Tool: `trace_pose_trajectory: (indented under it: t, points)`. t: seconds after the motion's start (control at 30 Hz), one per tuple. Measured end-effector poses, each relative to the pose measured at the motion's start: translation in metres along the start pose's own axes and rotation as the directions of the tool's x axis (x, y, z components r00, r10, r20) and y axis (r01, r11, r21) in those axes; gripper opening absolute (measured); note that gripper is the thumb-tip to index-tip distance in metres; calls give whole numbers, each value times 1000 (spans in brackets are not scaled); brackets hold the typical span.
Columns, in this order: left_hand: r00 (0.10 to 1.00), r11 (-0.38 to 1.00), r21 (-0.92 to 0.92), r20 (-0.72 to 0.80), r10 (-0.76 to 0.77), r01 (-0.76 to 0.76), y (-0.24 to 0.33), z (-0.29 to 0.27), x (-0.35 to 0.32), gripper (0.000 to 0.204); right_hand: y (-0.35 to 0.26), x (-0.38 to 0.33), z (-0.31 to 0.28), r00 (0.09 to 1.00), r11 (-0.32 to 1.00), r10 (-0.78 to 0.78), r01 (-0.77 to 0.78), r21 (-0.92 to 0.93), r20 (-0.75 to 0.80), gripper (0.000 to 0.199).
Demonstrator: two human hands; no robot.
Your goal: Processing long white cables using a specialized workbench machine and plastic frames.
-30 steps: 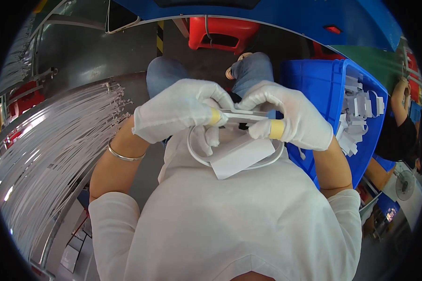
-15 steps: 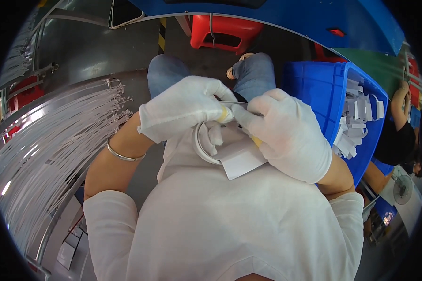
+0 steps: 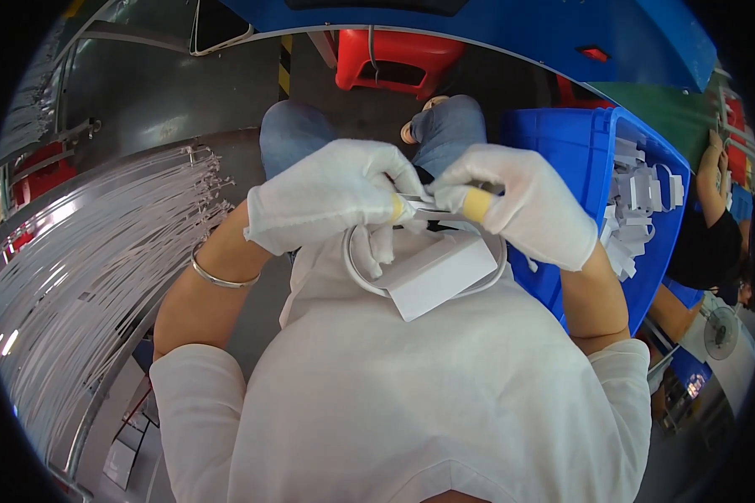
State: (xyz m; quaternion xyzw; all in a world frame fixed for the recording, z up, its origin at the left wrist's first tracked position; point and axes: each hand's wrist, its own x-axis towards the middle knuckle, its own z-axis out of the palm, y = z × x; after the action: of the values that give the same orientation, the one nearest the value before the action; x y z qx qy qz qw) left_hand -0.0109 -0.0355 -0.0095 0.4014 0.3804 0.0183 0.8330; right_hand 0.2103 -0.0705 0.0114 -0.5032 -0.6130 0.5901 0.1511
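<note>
My left hand (image 3: 323, 197), in a white glove with a yellow patch at a fingertip, pinches a thin white cable (image 3: 429, 211) in front of my lap. From the other side my right hand (image 3: 533, 205), gloved the same way, grips the cable close by, its thumb and fingertips pressed together. Under my hands the cable curves in a loop (image 3: 355, 267) against my white shirt. A plain white folded card sleeve (image 3: 440, 275) hangs across the loop. Loose glove fingers or white cloth ends (image 3: 380, 250) dangle below my left hand; I cannot tell which.
A blue bin (image 3: 562, 159) at my right holds several white looped pieces (image 3: 637, 197). At left a rack carries many long white cables (image 3: 101, 277). A red stool (image 3: 398, 63) and a blue machine or table (image 3: 512, 33) stand ahead. Another person's arm (image 3: 713, 180) shows far right.
My right hand has lifted and turned away from the card sleeve, uncovering it and the loop's right side. My left hand has barely moved.
</note>
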Motion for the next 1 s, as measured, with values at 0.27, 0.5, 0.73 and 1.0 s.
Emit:
trace_pose_trajectory:
  t: [0.27, 0.5, 0.73, 1.0]
  points:
    - [999, 999, 2, 32, -33, 33, 3, 2, -1, 25, 2, 0, 2, 999, 999, 45, -46, 18, 21, 12]
    - [999, 991, 127, 24, 44, -46, -6, 3, -1, 26, -3, -5, 6, 986, 923, -167, 149, -355, -20, 14]
    - [901, 725, 600, -16, 434, -338, -5, 15, -10, 22, -25, -26, 22, 930, 316, -287, 319, -893, 230, 18]
    - [914, 726, 608, -2, 406, -321, -2, 14, -12, 19, 8, -2, 6, 996, 997, -4, 10, -73, 87, 18]
